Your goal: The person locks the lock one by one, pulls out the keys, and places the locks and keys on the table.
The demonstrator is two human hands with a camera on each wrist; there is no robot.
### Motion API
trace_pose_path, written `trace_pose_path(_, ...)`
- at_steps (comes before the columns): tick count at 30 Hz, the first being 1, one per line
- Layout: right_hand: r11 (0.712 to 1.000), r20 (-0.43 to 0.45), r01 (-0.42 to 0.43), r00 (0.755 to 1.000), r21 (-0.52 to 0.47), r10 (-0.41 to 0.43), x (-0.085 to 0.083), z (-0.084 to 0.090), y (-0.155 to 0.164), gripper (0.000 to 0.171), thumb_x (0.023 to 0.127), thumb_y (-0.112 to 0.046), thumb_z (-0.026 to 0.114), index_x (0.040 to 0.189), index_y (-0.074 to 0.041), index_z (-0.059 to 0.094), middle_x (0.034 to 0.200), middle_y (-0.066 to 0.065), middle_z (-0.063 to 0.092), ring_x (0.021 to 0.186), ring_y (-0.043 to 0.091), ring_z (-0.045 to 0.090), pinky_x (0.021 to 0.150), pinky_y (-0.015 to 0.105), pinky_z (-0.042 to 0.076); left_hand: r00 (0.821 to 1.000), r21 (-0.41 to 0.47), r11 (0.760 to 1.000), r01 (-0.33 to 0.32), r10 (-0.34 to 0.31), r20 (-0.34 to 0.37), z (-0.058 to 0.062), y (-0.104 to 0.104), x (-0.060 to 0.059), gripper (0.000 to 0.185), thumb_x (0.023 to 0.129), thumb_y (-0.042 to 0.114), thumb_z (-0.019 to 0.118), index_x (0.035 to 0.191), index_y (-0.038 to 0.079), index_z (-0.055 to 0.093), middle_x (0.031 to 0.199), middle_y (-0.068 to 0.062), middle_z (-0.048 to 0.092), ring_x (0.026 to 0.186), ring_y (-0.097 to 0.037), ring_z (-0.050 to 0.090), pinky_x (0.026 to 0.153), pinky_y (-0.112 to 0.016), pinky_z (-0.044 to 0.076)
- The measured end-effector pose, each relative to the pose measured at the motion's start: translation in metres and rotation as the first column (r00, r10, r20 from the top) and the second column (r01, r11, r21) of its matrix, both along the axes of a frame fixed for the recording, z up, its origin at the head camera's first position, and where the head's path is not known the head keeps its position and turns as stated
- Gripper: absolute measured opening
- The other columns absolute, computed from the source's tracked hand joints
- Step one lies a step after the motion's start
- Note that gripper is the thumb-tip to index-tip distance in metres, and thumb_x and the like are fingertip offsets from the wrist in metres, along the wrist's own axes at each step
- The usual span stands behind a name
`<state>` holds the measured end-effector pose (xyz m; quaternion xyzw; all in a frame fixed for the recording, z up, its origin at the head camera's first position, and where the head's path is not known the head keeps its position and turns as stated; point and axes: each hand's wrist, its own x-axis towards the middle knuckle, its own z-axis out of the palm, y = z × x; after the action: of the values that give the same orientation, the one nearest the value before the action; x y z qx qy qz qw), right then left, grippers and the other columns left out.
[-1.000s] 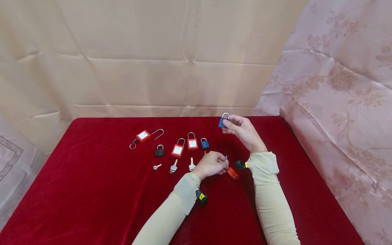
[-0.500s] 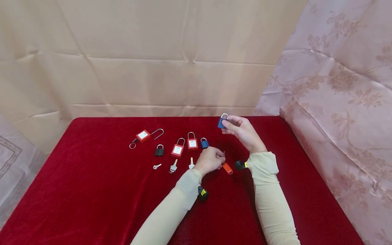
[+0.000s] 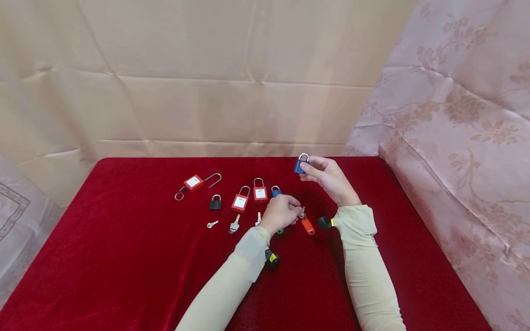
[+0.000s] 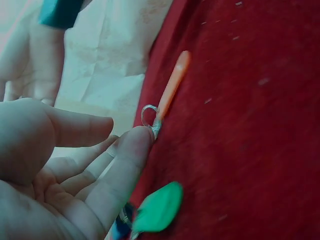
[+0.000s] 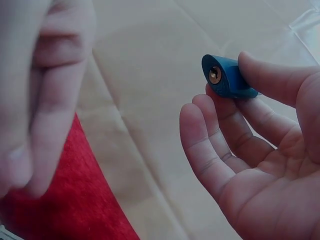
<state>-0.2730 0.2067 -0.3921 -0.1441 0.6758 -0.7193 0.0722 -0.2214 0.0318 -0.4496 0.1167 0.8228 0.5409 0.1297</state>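
Observation:
My right hand (image 3: 327,179) pinches a small blue padlock (image 3: 301,165) between thumb and fingers, raised above the far part of the table. Its shackle points up in the head view, and the brass keyhole of this padlock (image 5: 216,75) faces the camera in the right wrist view. A key with an orange tag (image 3: 308,226) lies on the red cloth. Just left of it is my left hand (image 3: 281,214), thumb and index finger parted, the index fingertip right at the metal ring (image 4: 150,115). Partly hidden by that hand are a green tag (image 4: 160,207) and a second blue padlock (image 3: 276,190).
Two upright-facing red padlocks (image 3: 239,202) with white labels lie left of my hands, beside a black padlock (image 3: 215,203). Farther left is an open red padlock (image 3: 193,183) with a key ring. Keys (image 3: 234,224) lie in front. Curtains stand behind and right of the table (image 3: 124,276).
My left hand has lowered the orange-tagged key onto the cloth, let go of it and drawn slightly left. The green tag has come into sight. The right hand stays nearly still with the blue padlock.

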Motion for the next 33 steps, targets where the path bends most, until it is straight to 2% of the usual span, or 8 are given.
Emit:
trace_pose_path(6, 0.999, -0.006, 0.015, 1.0, 0.035, -0.015, -0.001, -0.001, 0.0, 0.014, 0.098, -0.007, 0.067, 0.111, -0.002, 0.07, 0.097, 0.002, 0.072, 0.083, 0.02, 0.069, 0.084, 0.033, 0.058, 0.992, 0.118, 0.992, -0.046, 0.059, -0.113, 0.013, -0.014, -0.008, 0.025, 0.097, 0.006, 0.066, 0.12, -0.004, 0.067, 0.095, -0.013, 0.074, 0.076, -0.019, 0.071, 0.067, -0.027, 0.059)
trace_pose_path(10, 0.995, -0.015, 0.035, 0.999, 0.092, -0.033, -0.002, 0.0, 0.001, 0.019, 0.097, -0.006, 0.068, 0.115, -0.001, 0.068, 0.098, 0.001, 0.072, 0.082, 0.017, 0.07, 0.082, 0.032, 0.058, 0.968, 0.166, 0.981, -0.101, 0.136, -0.212, 0.022, -0.019, -0.011, 0.028, 0.096, 0.007, 0.067, 0.123, 0.002, 0.067, 0.102, -0.01, 0.074, 0.087, -0.018, 0.072, 0.075, -0.029, 0.058)
trace_pose_path(13, 0.987, -0.008, 0.056, 0.998, 0.151, -0.056, -0.002, 0.001, 0.003, 0.02, 0.096, -0.009, 0.07, 0.114, -0.001, 0.068, 0.096, 0.0, 0.073, 0.08, 0.017, 0.07, 0.08, 0.03, 0.058, 0.952, 0.191, 0.974, -0.124, 0.171, -0.253, 0.025, -0.02, -0.012, 0.029, 0.096, 0.008, 0.068, 0.125, 0.005, 0.067, 0.107, -0.01, 0.074, 0.093, -0.018, 0.072, 0.08, -0.031, 0.057)
trace_pose_path(18, 0.966, 0.02, 0.056, 0.998, 0.253, -0.063, -0.002, 0.0, 0.007, 0.027, 0.094, -0.015, 0.075, 0.115, 0.0, 0.069, 0.093, 0.0, 0.073, 0.083, 0.023, 0.069, 0.084, 0.033, 0.057, 0.95, 0.226, 0.966, -0.122, 0.18, -0.255, 0.027, -0.018, -0.011, 0.029, 0.096, 0.007, 0.068, 0.125, 0.002, 0.067, 0.111, -0.012, 0.073, 0.098, -0.019, 0.072, 0.084, -0.031, 0.057)
trace_pose_path(22, 0.95, 0.033, 0.041, 0.998, 0.308, -0.054, -0.002, -0.003, 0.01, 0.033, 0.093, -0.018, 0.077, 0.118, 0.001, 0.069, 0.095, 0.002, 0.073, 0.091, 0.034, 0.068, 0.088, 0.04, 0.056, 0.955, 0.24, 0.965, -0.108, 0.168, -0.244, 0.025, -0.015, -0.009, 0.031, 0.096, 0.005, 0.067, 0.127, 0.0, 0.066, 0.112, -0.013, 0.073, 0.099, -0.022, 0.072, 0.085, -0.032, 0.057)
trace_pose_path(25, 0.946, 0.044, 0.032, 0.998, 0.323, -0.049, -0.002, -0.005, 0.01, 0.035, 0.092, -0.019, 0.077, 0.12, 0.001, 0.069, 0.099, 0.005, 0.073, 0.096, 0.039, 0.067, 0.091, 0.043, 0.056, 0.961, 0.246, 0.965, -0.093, 0.151, -0.231, 0.023, -0.014, -0.009, 0.033, 0.096, 0.005, 0.066, 0.128, -0.001, 0.064, 0.112, -0.016, 0.072, 0.099, -0.023, 0.072, 0.086, -0.033, 0.057)
trace_pose_path(30, 0.942, 0.055, 0.026, 0.997, 0.336, -0.047, -0.003, -0.008, 0.012, 0.036, 0.092, -0.02, 0.078, 0.121, -0.001, 0.07, 0.103, 0.009, 0.073, 0.099, 0.041, 0.068, 0.096, 0.052, 0.052, 0.972, 0.237, 0.968, -0.08, 0.128, -0.195, 0.019, -0.013, -0.009, 0.034, 0.098, 0.008, 0.065, 0.132, 0.0, 0.063, 0.116, -0.018, 0.07, 0.101, -0.021, 0.071, 0.087, -0.032, 0.056)
trace_pose_path(33, 0.943, 0.052, 0.023, 0.998, 0.333, -0.043, -0.003, -0.008, 0.012, 0.036, 0.092, -0.018, 0.077, 0.123, -0.001, 0.068, 0.107, 0.011, 0.072, 0.103, 0.044, 0.066, 0.094, 0.048, 0.054, 0.977, 0.23, 0.97, -0.075, 0.117, -0.176, 0.019, -0.012, -0.009, 0.036, 0.099, 0.009, 0.065, 0.134, 0.001, 0.061, 0.119, -0.018, 0.069, 0.103, -0.021, 0.07, 0.089, -0.032, 0.056)
